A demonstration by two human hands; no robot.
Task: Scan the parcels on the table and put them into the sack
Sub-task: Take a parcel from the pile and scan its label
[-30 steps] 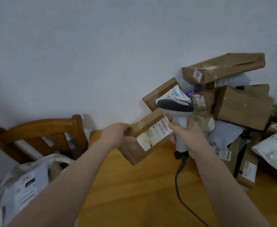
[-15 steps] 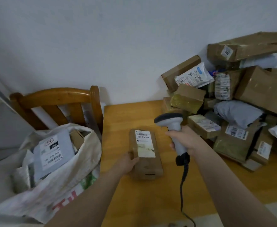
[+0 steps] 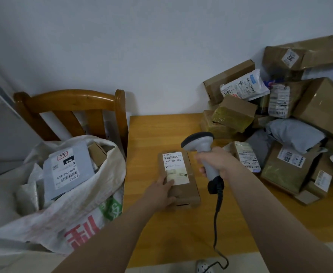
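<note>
A small brown cardboard parcel (image 3: pixel 183 191) with a white barcode label lies flat on the wooden table (image 3: pixel 153 131). My left hand (image 3: pixel 160 193) grips its near left edge. My right hand (image 3: pixel 213 161) holds a grey handheld scanner (image 3: pixel 199 142) upright by the handle, its head just above and to the right of the label. The scanner's black cable (image 3: pixel 216 217) hangs down over the table's front edge. A white woven sack (image 3: pixel 67 219) stands open at the left, holding a grey mailer (image 3: pixel 68 168) and other parcels.
A heap of cardboard boxes and plastic mailers (image 3: pixel 285 123) fills the table's right side against the wall. A wooden chair (image 3: pixel 71 107) stands behind the sack, beside the table's left edge. A white wall runs along the back.
My left hand has lowered the parcel from in front of the pile to lie flat on the table. The scanner came down with it, and the view tilted down and left.
</note>
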